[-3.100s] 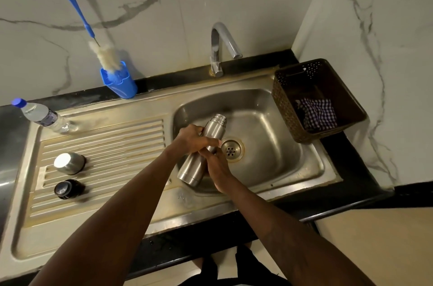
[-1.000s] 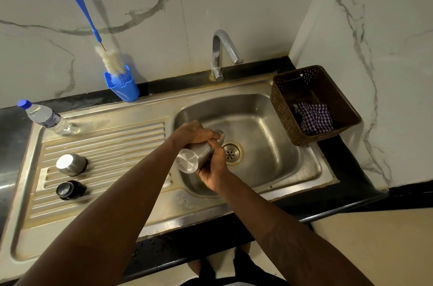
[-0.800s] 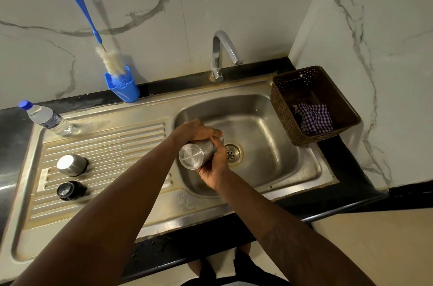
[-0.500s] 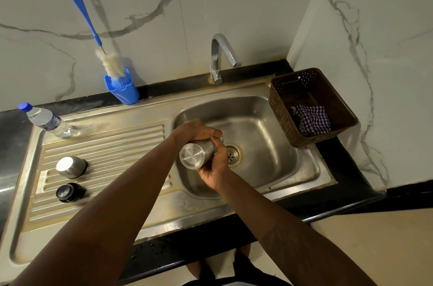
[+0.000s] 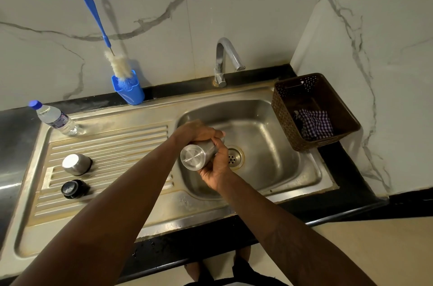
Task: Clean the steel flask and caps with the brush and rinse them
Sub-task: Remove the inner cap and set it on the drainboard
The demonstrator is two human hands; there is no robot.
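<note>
A steel flask [image 5: 198, 155] is held over the sink basin [image 5: 276, 168], tipped so its flat base faces the camera and its neck points down into the basin, just left of the drain [image 5: 234, 157]. Both hands clasp it. The left hand [image 5: 199, 132] lies over the upper side with fingers curled round the body, and the right hand [image 5: 216, 168] wraps it from below and from the drain side. The flask's mouth is hidden behind the fingers.

Left of the basin, on the ribbed drainboard [image 5: 117, 143], sit two caps well apart from the flask: a steel cap [image 5: 76, 164] and, nearer the person, a black cap [image 5: 73, 189]. A clear water bottle [image 5: 55, 118] with a blue lid lies at the drainboard's far left corner.

Behind the basin to the left, a long blue-handled brush [image 5: 118, 66] stands bristles-down in a blue holder [image 5: 130, 94] against the marble wall. Directly behind the basin stands a curved tap [image 5: 223, 61]; no water can be seen coming from it. At the basin's right edge, a brown perforated basket [image 5: 283, 119] holds a checked cloth [image 5: 315, 125].
</note>
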